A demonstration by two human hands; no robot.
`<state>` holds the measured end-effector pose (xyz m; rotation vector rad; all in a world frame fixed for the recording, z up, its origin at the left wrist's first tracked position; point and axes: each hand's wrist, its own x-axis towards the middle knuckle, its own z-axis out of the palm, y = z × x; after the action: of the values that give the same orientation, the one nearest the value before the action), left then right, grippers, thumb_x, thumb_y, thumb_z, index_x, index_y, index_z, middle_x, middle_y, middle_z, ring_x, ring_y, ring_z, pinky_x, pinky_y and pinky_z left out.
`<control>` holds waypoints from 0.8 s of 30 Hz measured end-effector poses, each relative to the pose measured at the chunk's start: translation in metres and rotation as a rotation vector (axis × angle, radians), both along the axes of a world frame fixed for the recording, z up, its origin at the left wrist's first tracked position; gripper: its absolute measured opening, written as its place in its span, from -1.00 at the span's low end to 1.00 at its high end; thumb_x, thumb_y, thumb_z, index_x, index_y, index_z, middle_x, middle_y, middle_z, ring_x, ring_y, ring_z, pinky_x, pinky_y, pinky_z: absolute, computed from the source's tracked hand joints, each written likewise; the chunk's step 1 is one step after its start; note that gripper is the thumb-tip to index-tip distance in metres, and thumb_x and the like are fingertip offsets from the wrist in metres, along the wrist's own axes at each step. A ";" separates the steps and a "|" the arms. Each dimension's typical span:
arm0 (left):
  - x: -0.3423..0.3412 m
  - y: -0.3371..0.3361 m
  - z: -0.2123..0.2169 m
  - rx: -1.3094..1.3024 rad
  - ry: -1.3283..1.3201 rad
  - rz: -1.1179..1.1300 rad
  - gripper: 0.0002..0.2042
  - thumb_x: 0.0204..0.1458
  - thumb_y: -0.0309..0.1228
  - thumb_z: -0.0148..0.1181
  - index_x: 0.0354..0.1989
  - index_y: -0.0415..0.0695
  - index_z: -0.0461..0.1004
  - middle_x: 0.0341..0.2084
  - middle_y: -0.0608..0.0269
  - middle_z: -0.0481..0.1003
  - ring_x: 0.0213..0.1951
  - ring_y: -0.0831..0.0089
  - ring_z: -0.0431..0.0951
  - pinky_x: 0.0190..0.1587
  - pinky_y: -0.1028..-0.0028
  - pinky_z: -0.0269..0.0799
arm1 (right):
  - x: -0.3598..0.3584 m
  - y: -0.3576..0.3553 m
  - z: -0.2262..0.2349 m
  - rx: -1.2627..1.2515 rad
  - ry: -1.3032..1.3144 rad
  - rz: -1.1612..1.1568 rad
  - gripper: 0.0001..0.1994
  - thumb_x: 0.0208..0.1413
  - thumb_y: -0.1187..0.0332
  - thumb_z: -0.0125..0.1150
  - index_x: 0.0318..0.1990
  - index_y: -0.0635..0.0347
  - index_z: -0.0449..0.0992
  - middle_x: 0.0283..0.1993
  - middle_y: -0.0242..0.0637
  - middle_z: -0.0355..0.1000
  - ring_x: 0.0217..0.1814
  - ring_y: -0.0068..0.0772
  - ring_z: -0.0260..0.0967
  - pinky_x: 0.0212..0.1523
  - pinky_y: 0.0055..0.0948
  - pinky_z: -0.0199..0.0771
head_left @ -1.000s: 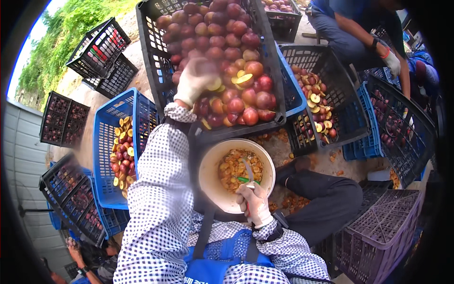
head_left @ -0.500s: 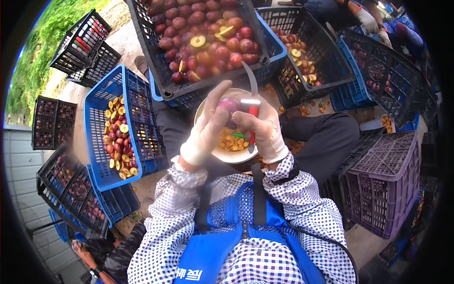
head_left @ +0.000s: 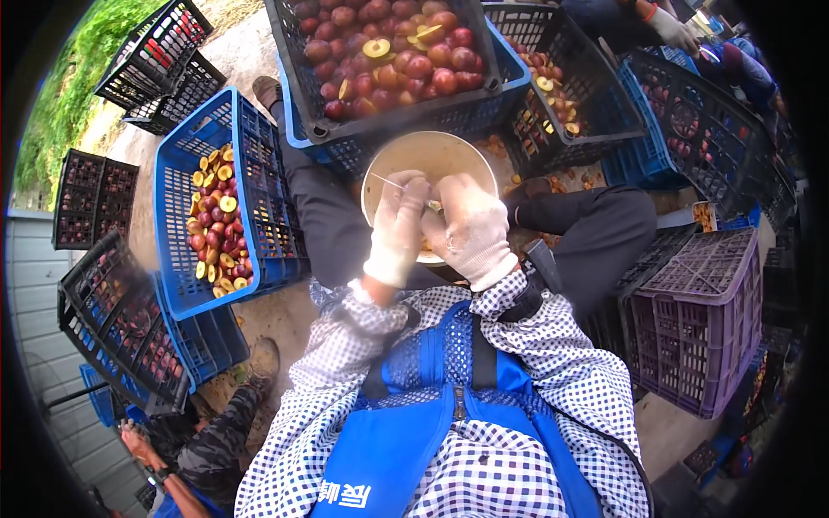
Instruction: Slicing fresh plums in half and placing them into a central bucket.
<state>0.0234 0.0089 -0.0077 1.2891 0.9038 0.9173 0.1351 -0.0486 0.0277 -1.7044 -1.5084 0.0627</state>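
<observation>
Pale floor under crates (blue, black, purple) and fruit scraps

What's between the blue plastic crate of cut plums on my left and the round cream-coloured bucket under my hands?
Your left leg in dark trousers lies between the blue plastic crate and the round cream-coloured bucket, in the head view.
</observation>
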 end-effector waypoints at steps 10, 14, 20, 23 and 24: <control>-0.024 0.004 0.035 -0.733 -0.783 -0.127 -0.59 0.26 -0.09 -0.03 0.08 -0.15 0.37 -0.02 0.05 0.45 -0.14 0.14 0.55 -0.19 0.26 0.53 | 0.077 -0.009 -0.033 -0.477 0.466 -0.080 -0.67 -0.07 0.28 0.37 -0.20 0.33 0.53 -0.31 -0.06 0.53 -0.30 -0.20 0.50 -0.19 -0.33 0.47; -0.022 -0.001 0.033 -1.005 -0.889 0.052 -0.56 0.31 -0.04 -0.11 0.12 -0.15 0.35 0.00 -0.02 0.46 -0.17 0.11 0.58 -0.22 0.23 0.53 | 0.056 -0.029 0.002 -0.295 1.236 0.024 -0.71 0.18 0.28 0.20 -0.06 0.31 0.50 -0.42 -0.34 0.44 -0.48 -0.65 0.31 -0.47 -0.62 0.31; -0.031 -0.002 0.003 -0.026 0.049 -0.146 -0.55 0.35 -0.04 -0.18 0.18 -0.14 0.29 -0.02 -0.01 0.46 -0.19 0.12 0.57 -0.25 0.26 0.53 | 0.018 -0.059 -0.039 -0.307 1.163 0.097 -0.76 0.29 0.24 0.06 -0.15 0.25 0.48 -0.46 -0.37 0.40 -0.54 -0.64 0.26 -0.50 -0.62 0.29; -0.029 0.005 -0.004 -0.686 -0.875 -0.205 -0.51 0.33 -0.08 -0.17 0.22 -0.23 0.25 0.07 -0.03 0.41 0.06 -0.02 0.48 0.01 0.11 0.45 | 0.010 -0.049 -0.024 -0.303 1.144 0.027 -0.82 0.25 0.29 0.11 -0.27 0.23 0.48 -0.50 -0.33 0.39 -0.52 -0.55 0.26 -0.43 -0.51 0.32; -0.029 0.004 -0.005 -0.684 -0.875 -0.199 -0.51 0.33 -0.08 -0.17 0.22 -0.23 0.25 0.07 -0.03 0.41 0.06 -0.02 0.48 0.01 0.11 0.45 | 0.005 -0.044 -0.013 -0.320 1.185 0.002 -0.83 0.24 0.30 0.12 -0.28 0.22 0.47 -0.49 -0.30 0.39 -0.52 -0.53 0.26 -0.42 -0.47 0.34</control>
<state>-0.0058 0.0131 -0.0126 0.3020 0.3177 0.7929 0.1404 -0.0925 0.0143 -1.4157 -0.5987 1.1455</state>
